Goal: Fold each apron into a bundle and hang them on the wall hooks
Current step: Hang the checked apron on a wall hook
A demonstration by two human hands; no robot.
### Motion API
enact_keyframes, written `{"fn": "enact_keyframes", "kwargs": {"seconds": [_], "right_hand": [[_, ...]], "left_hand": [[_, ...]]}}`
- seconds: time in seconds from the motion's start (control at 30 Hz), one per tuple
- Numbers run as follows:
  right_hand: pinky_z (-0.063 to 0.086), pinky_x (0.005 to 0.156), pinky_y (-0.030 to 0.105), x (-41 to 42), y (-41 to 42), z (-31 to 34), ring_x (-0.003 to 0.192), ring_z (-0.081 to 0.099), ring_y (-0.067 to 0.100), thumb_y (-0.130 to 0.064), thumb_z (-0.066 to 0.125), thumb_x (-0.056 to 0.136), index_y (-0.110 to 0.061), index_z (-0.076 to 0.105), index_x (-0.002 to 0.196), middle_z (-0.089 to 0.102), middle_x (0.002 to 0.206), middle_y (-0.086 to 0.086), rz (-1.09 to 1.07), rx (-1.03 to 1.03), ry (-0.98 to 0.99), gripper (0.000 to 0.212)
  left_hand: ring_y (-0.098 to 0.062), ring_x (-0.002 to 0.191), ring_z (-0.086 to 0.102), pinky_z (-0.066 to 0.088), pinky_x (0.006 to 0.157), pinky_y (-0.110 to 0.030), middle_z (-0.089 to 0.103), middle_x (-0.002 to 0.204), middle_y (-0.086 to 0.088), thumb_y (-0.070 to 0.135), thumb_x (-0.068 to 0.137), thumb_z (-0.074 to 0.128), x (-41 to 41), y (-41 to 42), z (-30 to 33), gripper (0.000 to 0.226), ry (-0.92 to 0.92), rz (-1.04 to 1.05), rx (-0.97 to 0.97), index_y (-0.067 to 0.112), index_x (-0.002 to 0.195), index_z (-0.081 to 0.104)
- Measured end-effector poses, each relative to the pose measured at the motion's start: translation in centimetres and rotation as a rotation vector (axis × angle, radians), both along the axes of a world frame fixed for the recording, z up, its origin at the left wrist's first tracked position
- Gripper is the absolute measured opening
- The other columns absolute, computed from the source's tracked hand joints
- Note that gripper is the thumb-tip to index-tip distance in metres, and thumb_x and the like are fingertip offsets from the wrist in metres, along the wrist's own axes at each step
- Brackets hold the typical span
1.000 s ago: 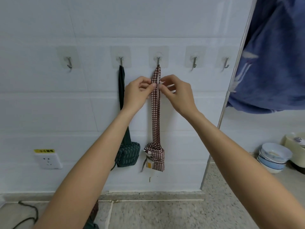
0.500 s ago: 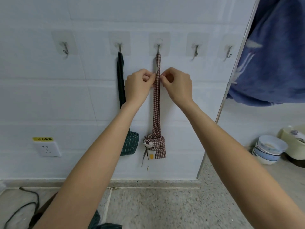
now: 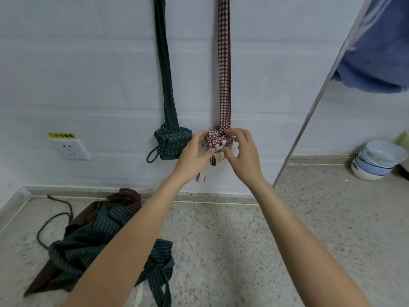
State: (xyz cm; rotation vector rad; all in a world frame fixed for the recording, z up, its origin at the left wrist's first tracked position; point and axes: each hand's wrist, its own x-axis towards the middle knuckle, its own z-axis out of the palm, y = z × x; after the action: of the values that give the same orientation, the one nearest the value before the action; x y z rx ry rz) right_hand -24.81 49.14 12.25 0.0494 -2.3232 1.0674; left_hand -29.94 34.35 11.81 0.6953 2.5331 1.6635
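Head-view frame: the checked bundle (image 3: 218, 140) hanging against the wall (image 3: 88, 74) is pinched by curled fingers (image 3: 209, 152) of the left hand (image 3: 193, 155) and right hand (image 3: 242, 151), beside the green bundle (image 3: 172, 144), with loose aprons (image 3: 97, 238) heaped on the floor (image 3: 243, 240).

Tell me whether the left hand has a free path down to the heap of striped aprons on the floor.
Probably yes. The left hand holds only the checked bundle, and the striped aprons lie in the open below the left forearm, nothing lying over them; the person would have to let go first.
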Motion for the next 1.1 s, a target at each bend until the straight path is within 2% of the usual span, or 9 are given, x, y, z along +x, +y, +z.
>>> {"fn": "enact_keyframes", "kwargs": {"seconds": [0.13,0.27,0.4,0.5,0.57,0.7,0.8,0.93,1.1], "right_hand": [[0.047,0.083,0.031,-0.7,0.0,-0.6,0.104,0.051,0.013,-0.011,0.06,0.086,-0.015,0.053,0.123,0.04,0.127,0.003,-0.056,-0.037,-0.035,0.038],[0.047,0.08,0.03,-1.1,0.2,-1.4,0.109,0.05,0.015,-0.016,0.064,0.085,-0.011,0.052,0.117,0.041,0.128,0.004,-0.113,0.026,0.016,0.034],[0.051,0.075,0.043,-1.6,0.4,-1.7,0.09,0.054,0.011,-0.022,0.064,0.086,-0.015,0.051,0.105,0.053,0.105,-0.006,-0.123,-0.087,-0.008,0.024],[0.05,0.071,0.044,-1.8,0.2,-1.5,0.084,0.056,0.014,-0.027,0.065,0.086,-0.014,0.054,0.103,0.056,0.102,-0.004,-0.153,-0.045,-0.029,0.025],[0.05,0.07,0.042,-1.8,-0.1,-1.5,0.087,0.055,0.016,-0.027,0.065,0.085,-0.013,0.054,0.107,0.053,0.11,0.0,-0.169,0.026,-0.009,0.028],[0.039,0.09,0.025,-0.6,-1.0,-2.1,0.117,0.042,0.022,-0.023,0.065,0.086,-0.014,0.057,0.115,0.042,0.133,0.009,-0.219,0.1,0.094,0.031],[0.04,0.091,0.031,1.8,-3.0,-2.8,0.11,0.046,0.024,-0.014,0.06,0.089,-0.01,0.063,0.104,0.055,0.116,0.01,-0.245,0.18,0.297,0.016],[0.035,0.083,0.03,4.4,-7.4,-5.9,0.093,0.051,0.022,-0.013,0.053,0.091,-0.008,0.063,0.093,0.061,0.094,0.004,0.013,0.254,0.26,0.011],[0.039,0.082,0.032,5.5,-13.3,-11.2,0.093,0.052,0.025,-0.019,0.044,0.091,-0.008,0.062,0.099,0.062,0.098,0.006,0.44,0.239,-0.12,0.022]], "left_hand": [[-0.009,0.102,0.058,0.046,0.092,-0.027,0.056,0.122,0.005,0.025,0.087,0.065,-0.2,0.8,0.5,0.052,0.044,0.049,-0.043,0.016,0.133,0.042],[-0.013,0.103,0.06,0.049,0.091,-0.031,0.062,0.119,-0.004,0.021,0.09,0.06,-0.9,1.4,1.1,0.039,0.242,0.096,-0.104,0.014,0.127,0.051],[-0.023,0.098,0.061,0.049,0.085,-0.038,0.065,0.112,-0.008,0.018,0.092,0.054,-2.1,1.6,1.7,0.032,0.434,0.098,-0.305,0.012,0.124,0.055],[-0.024,0.093,0.061,0.048,0.08,-0.036,0.065,0.106,-0.009,0.016,0.092,0.054,-2.7,1.4,1.9,0.029,0.443,0.109,-0.384,0.013,0.121,0.056],[-0.022,0.094,0.06,0.049,0.082,-0.037,0.063,0.108,-0.007,0.016,0.09,0.056,-2.5,1.1,1.7,0.03,0.432,0.114,-0.347,0.013,0.12,0.056],[-0.012,0.095,0.059,0.053,0.08,-0.031,0.059,0.113,-0.003,0.017,0.09,0.058,-0.7,-1.0,1.4,0.03,0.458,0.133,-0.171,0.015,0.12,0.057],[-0.002,0.084,0.059,0.051,0.065,-0.014,0.064,0.103,0.002,0.02,0.094,0.052,2.1,-4.2,0.7,0.021,0.595,0.23,-0.046,0.013,0.11,0.063],[-0.001,0.071,0.056,0.041,0.056,-0.01,0.069,0.084,0.005,0.021,0.097,0.043,6.0,-10.4,-3.7,0.026,0.676,0.376,-0.1,0.012,0.099,0.067],[-0.006,0.069,0.059,0.051,0.055,-0.028,0.068,0.087,0.008,0.032,0.096,0.045,10.4,-18.7,-10.1,0.026,0.374,0.544,-0.375,0.019,0.11,0.063]]}}
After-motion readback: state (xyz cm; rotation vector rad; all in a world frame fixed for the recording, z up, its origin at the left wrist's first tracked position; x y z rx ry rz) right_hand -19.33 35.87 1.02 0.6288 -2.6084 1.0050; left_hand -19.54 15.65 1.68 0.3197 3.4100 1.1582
